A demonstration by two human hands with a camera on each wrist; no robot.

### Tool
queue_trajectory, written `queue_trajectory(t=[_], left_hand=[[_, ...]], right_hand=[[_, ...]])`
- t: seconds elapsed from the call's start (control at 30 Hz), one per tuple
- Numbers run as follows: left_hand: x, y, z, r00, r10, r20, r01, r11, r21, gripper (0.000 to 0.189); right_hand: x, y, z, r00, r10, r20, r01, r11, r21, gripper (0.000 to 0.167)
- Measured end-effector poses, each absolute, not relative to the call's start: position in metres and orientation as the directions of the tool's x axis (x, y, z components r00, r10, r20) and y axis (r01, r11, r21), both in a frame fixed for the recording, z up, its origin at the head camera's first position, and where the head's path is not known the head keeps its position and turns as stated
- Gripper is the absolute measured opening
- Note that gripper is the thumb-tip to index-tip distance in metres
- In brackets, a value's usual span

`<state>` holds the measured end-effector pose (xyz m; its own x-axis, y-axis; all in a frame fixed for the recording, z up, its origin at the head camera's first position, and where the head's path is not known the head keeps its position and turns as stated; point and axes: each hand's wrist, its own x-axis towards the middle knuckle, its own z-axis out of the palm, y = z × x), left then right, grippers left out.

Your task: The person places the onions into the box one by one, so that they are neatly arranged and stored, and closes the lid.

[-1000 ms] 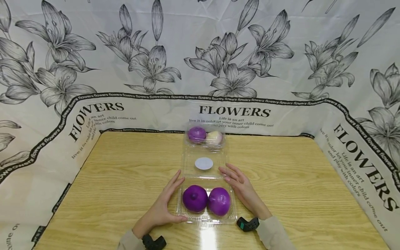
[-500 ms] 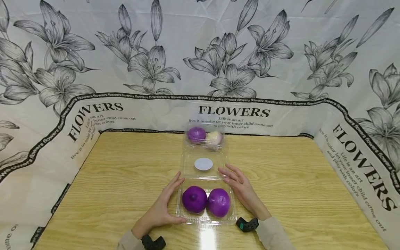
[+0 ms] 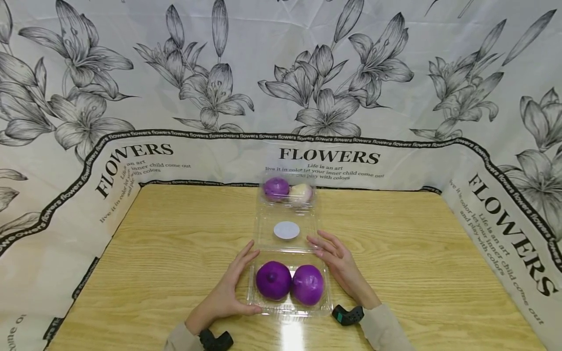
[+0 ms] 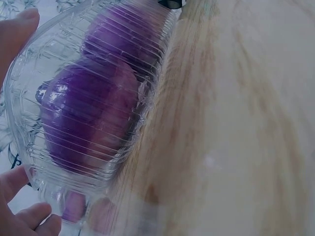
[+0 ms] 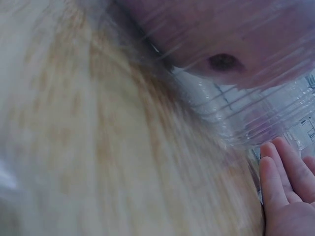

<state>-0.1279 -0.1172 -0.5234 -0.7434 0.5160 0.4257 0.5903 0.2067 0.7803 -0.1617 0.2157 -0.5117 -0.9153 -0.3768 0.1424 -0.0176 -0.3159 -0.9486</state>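
A clear plastic clamshell box (image 3: 290, 308) lies with its lid (image 3: 268, 234) folded back and a white oval label (image 3: 287, 230) on it. Inside the base sit two round purple onion-like vegetables: a darker one (image 3: 273, 280) with a nub on top and a lighter, shiny one (image 3: 308, 285). My left hand (image 3: 226, 287) spans the base's left side, thumb at the near rim, straight fingers by the far left corner. At the far right corner is my right hand (image 3: 344, 265), its fingers extended over the hinge area. The left wrist view shows the ribbed box wall (image 4: 133, 132) between thumb and fingers.
Behind the lid, another clear box (image 3: 287, 199) holds a purple round vegetable (image 3: 276, 189) and a whitish one (image 3: 301, 194). The wooden table (image 3: 175, 224) meets a flower-printed cloth (image 3: 219, 161) at the back and sides. Black wrist devices (image 3: 348, 315) sit on both wrists.
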Motion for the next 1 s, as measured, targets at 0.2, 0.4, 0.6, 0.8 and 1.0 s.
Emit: queue_trajectory(t=[0.2, 0.4, 0.6, 0.8, 1.0], left_hand=[[-0.1276, -0.1161, -0.5242, -0.747, 0.512, 0.425, 0.591, 0.217, 0.777, 0.117], [-0.1281, -0.1158, -0.5240, -0.746, 0.508, 0.431, 0.589, 0.201, 0.783, 0.118], [-0.1282, -0.1161, -0.5246, -0.739, 0.510, 0.439, 0.601, 0.208, 0.771, 0.117], [-0.1276, -0.1172, -0.5257, -0.741, 0.512, 0.435, 0.604, 0.226, 0.764, 0.117], [-0.1277, -0.1171, -0.5263, -0.740, 0.516, 0.432, 0.604, 0.227, 0.764, 0.117]], right_hand=[[-0.1606, 0.2152, -0.5104, -0.918, -0.365, 0.156, -0.034, -0.319, -0.947, 0.058], [-0.1598, 0.2132, -0.5105, -0.924, -0.349, 0.158, -0.039, -0.324, -0.945, 0.057], [-0.1588, 0.2137, -0.5132, -0.918, -0.345, 0.196, -0.061, -0.366, -0.929, 0.055], [-0.1594, 0.2135, -0.5151, -0.913, -0.340, 0.223, -0.078, -0.392, -0.917, 0.053], [-0.1597, 0.2110, -0.5153, -0.920, -0.312, 0.238, -0.102, -0.395, -0.913, 0.045]])
